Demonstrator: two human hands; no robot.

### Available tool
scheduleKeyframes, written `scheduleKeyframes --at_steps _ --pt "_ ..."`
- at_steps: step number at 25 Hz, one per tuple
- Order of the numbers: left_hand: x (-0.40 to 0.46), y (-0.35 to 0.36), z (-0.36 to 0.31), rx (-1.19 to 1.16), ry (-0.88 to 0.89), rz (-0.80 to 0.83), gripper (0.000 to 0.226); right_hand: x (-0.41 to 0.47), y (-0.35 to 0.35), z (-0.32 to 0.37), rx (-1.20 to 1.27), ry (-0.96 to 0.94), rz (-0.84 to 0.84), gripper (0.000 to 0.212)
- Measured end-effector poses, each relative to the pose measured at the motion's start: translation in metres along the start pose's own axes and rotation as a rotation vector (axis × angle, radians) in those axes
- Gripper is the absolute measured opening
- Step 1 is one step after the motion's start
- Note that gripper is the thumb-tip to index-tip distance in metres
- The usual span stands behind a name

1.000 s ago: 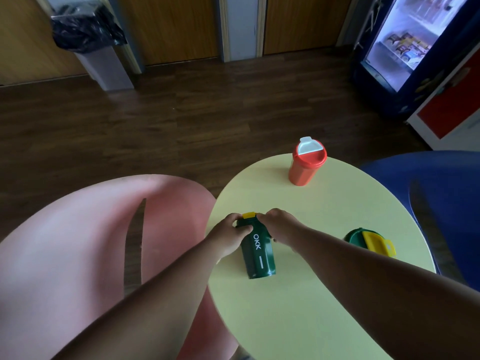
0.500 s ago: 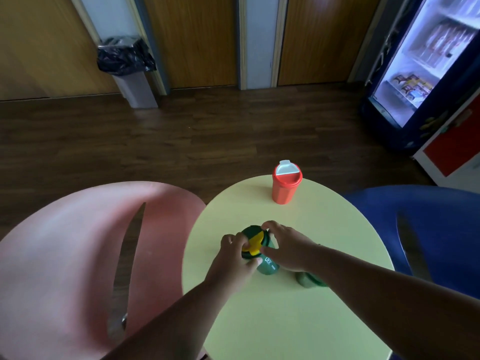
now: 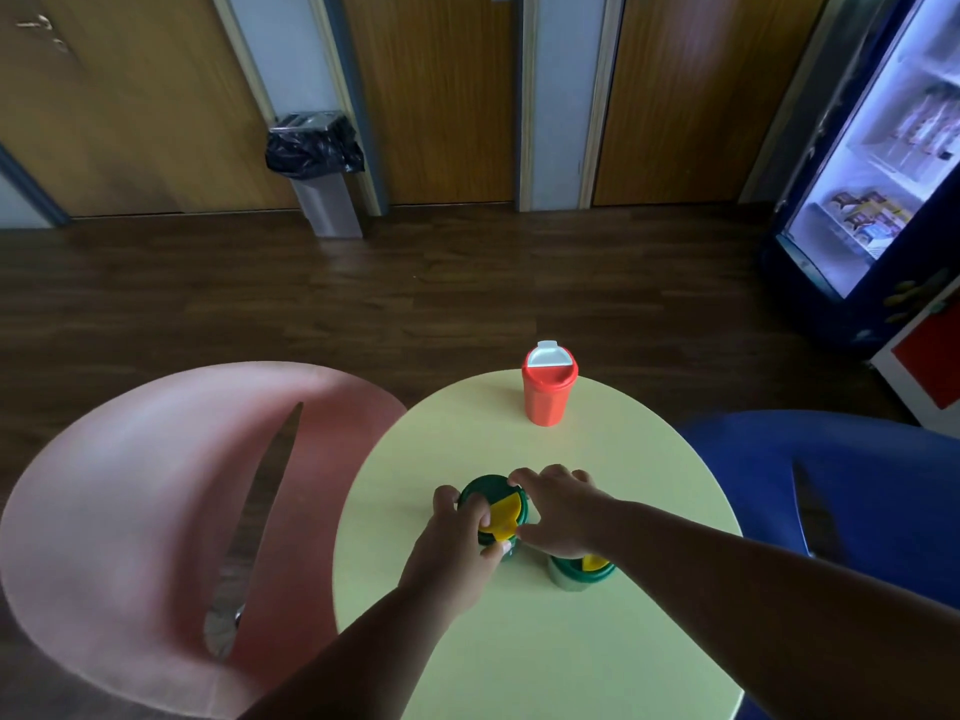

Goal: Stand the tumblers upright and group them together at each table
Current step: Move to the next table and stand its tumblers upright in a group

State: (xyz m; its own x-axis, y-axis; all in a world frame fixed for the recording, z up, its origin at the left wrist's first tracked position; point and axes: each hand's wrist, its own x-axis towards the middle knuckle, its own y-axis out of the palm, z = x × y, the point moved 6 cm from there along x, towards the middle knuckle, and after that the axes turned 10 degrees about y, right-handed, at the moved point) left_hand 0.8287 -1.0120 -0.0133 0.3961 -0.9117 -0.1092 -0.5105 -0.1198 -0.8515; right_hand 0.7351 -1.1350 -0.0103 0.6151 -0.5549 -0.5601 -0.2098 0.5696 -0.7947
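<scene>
From the head view, an upright green plastic tumbler with a yellow flip lid stands on the round pale-yellow table. The left hand and right hand both curl their fingers round it. A second green tumbler stands just beside it, an orange-red tumbler with a white lid well apart.

pink chair, blue chair, lined bin, lit fridge.

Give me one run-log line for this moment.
left hand + right hand: hold green tumbler upright | second green tumbler: beside | red tumbler: apart
</scene>
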Motion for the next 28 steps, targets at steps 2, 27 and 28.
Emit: scheduleKeyframes --at_steps 2,27,28 --pt "0.001 0.000 -0.003 0.030 -0.019 0.011 0.038 0.003 0.001 -0.004 0.002 -0.008 0.010 0.068" --pt "0.217 -0.026 -0.013 -0.128 0.150 0.153 0.047 0.099 -0.087 -0.084 0.877 0.552 -0.267 0.053" --pt "0.226 -0.021 -0.012 -0.173 0.150 0.150 0.049 0.104 -0.085 -0.083 0.891 0.568 -0.272 0.057"
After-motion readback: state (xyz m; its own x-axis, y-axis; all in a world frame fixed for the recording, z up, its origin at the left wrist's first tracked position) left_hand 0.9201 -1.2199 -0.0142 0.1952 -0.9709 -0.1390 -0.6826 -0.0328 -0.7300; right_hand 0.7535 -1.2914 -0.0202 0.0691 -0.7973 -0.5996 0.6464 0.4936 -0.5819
